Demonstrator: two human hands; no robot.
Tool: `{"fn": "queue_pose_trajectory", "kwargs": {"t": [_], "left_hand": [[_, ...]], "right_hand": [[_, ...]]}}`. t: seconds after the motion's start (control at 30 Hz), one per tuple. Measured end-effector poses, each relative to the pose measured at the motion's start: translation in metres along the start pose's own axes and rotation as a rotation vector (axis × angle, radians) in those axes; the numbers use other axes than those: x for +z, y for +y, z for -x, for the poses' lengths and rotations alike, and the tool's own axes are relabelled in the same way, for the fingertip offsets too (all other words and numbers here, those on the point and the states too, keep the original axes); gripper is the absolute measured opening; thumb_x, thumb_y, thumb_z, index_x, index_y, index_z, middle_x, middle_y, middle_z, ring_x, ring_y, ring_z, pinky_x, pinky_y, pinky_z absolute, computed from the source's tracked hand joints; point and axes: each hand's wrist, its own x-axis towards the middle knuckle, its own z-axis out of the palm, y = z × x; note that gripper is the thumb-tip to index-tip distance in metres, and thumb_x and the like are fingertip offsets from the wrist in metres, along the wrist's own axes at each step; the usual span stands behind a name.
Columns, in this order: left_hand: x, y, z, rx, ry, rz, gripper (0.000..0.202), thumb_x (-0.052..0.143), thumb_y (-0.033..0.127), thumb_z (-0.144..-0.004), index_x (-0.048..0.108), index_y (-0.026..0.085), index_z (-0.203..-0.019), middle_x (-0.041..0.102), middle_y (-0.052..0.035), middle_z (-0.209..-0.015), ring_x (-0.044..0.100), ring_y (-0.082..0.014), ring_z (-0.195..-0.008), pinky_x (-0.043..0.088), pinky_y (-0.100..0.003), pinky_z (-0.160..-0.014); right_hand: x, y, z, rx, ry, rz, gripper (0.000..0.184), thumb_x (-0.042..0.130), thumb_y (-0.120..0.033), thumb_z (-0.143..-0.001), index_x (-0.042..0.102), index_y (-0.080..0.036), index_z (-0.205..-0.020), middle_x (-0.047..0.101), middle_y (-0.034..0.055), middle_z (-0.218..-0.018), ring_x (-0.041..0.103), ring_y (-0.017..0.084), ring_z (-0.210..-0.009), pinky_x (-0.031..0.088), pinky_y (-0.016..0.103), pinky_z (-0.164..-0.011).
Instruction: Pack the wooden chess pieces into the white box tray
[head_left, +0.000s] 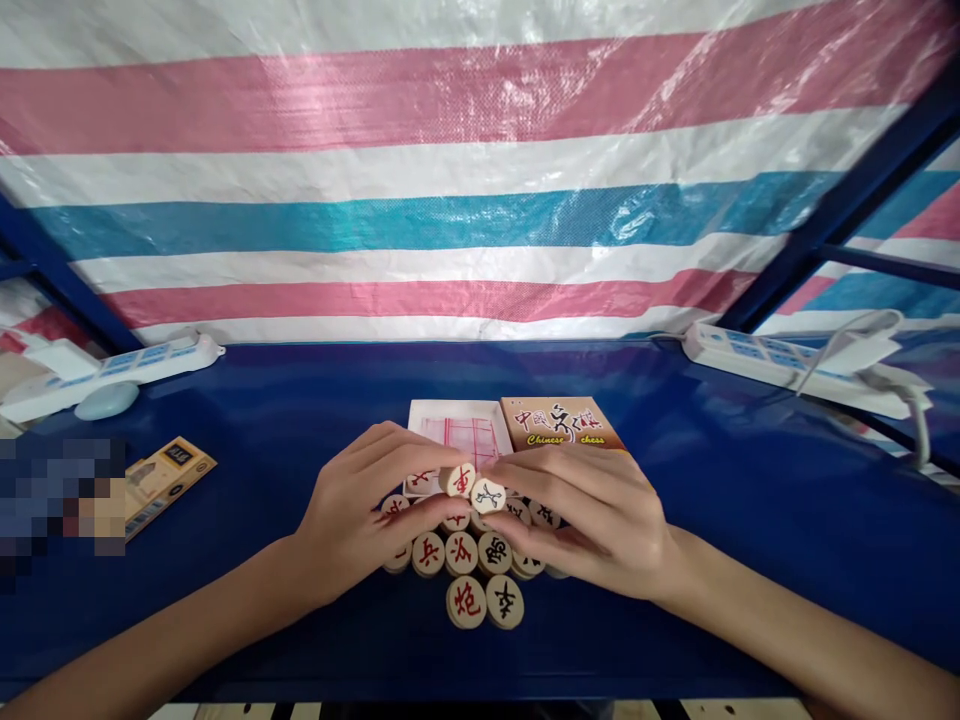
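Observation:
A pile of round wooden Chinese chess pieces [478, 578] with red and black characters lies on the blue table [720, 470] in front of me. My left hand [360, 515] pinches a red-marked piece [457, 479] above the pile. My right hand [592, 515] pinches a black-marked piece [488, 495] right beside it, the two pieces touching. Behind the hands lie the open box tray [459, 425] holding a folded board sheet and the Chinese chess box lid [561, 424].
White power strips lie at the back left [112, 372] and back right [795, 365] of the table, the right one with a cable. A small printed card box [161, 480] lies at the left. A striped tarp [480, 180] hangs behind.

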Motion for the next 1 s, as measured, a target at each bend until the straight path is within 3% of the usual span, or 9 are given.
{"fn": "queue_pose_trajectory", "kwargs": {"t": [0.13, 0.27, 0.5, 0.73, 1.0], "left_hand": [[-0.002, -0.001, 0.0, -0.198, -0.054, 0.113, 0.029, 0.078, 0.026, -0.081, 0.067, 0.028, -0.107, 0.07, 0.0038, -0.091, 0.065, -0.0104, -0.079, 0.052, -0.024, -0.072], [0.0, -0.001, -0.001, -0.287, -0.09, 0.248, 0.028, 0.079, 0.025, -0.08, 0.066, 0.026, -0.105, 0.07, 0.0051, -0.087, 0.064, -0.0083, -0.075, 0.052, -0.021, -0.07], [0.001, 0.0, 0.001, -0.327, -0.118, 0.35, 0.028, 0.079, 0.026, -0.079, 0.064, 0.026, -0.103, 0.071, 0.0047, -0.091, 0.064, -0.0083, -0.078, 0.052, -0.02, -0.07], [0.002, -0.007, 0.003, -0.351, 0.0, 0.425, 0.032, 0.084, 0.028, -0.074, 0.063, 0.022, -0.096, 0.062, 0.0026, -0.082, 0.059, -0.0105, -0.072, 0.049, -0.024, -0.066], [0.006, -0.003, 0.006, -0.448, -0.083, 0.41, 0.025, 0.08, 0.029, -0.079, 0.069, 0.026, -0.102, 0.07, 0.0046, -0.072, 0.063, -0.0089, -0.063, 0.049, -0.019, -0.059]], "right_hand": [[-0.003, 0.003, 0.0, 0.028, 0.028, 0.004, 0.041, 0.072, -0.02, -0.084, 0.06, -0.019, -0.123, 0.07, 0.0041, -0.099, 0.068, 0.017, -0.09, 0.058, 0.031, -0.075], [-0.005, 0.005, 0.002, -0.02, 0.002, -0.03, 0.044, 0.074, -0.018, -0.081, 0.06, -0.019, -0.122, 0.071, 0.004, -0.102, 0.068, 0.016, -0.089, 0.058, 0.029, -0.073], [-0.004, 0.006, -0.002, -0.034, 0.018, -0.045, 0.044, 0.076, -0.016, -0.08, 0.06, -0.018, -0.121, 0.071, 0.0045, -0.102, 0.068, 0.015, -0.088, 0.058, 0.029, -0.074], [0.002, 0.016, -0.016, -0.101, 0.045, -0.061, 0.041, 0.077, -0.021, -0.081, 0.061, -0.016, -0.119, 0.071, 0.0054, -0.099, 0.068, 0.015, -0.084, 0.059, 0.028, -0.072], [0.006, 0.013, -0.003, -0.108, 0.046, -0.063, 0.04, 0.08, -0.018, -0.077, 0.064, -0.012, -0.114, 0.07, 0.0057, -0.094, 0.066, 0.013, -0.079, 0.055, 0.028, -0.066]]}}
